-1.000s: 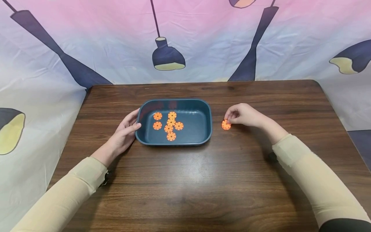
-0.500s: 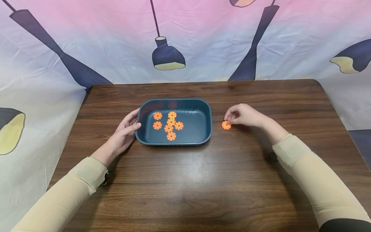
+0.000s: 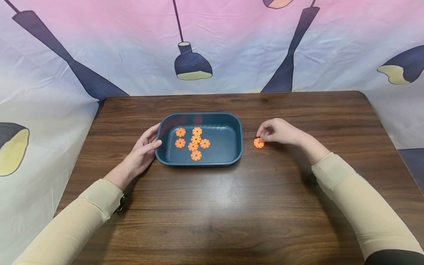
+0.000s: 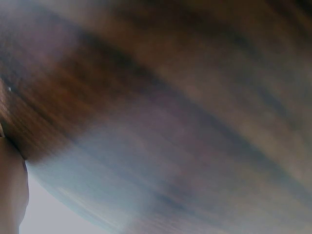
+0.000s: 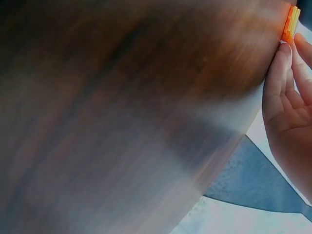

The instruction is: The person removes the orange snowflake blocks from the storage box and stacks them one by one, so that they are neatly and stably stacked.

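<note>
A dark teal tray (image 3: 218, 156) stands on the table with several orange notched discs (image 3: 196, 155) lying flat inside, some overlapping. My left hand (image 3: 140, 151) grips its left end, thumb over the rim and fingers outside. To the right of the tray, my right hand (image 3: 278, 131) pinches an orange disc (image 3: 258, 143) between thumb and fingers, at or just above the table. In the right wrist view, the orange pieces (image 5: 291, 23) at my right fingertips look like a small stack seen edge-on. Only a bit of my left hand (image 4: 12, 187) shows in the left wrist view.
The brown wooden table (image 3: 215, 213) extends on all sides of the tray. Behind its far edge hangs a pink and blue cloth (image 3: 232, 48) printed with dark lamps. A black object shows under each sleeve cuff.
</note>
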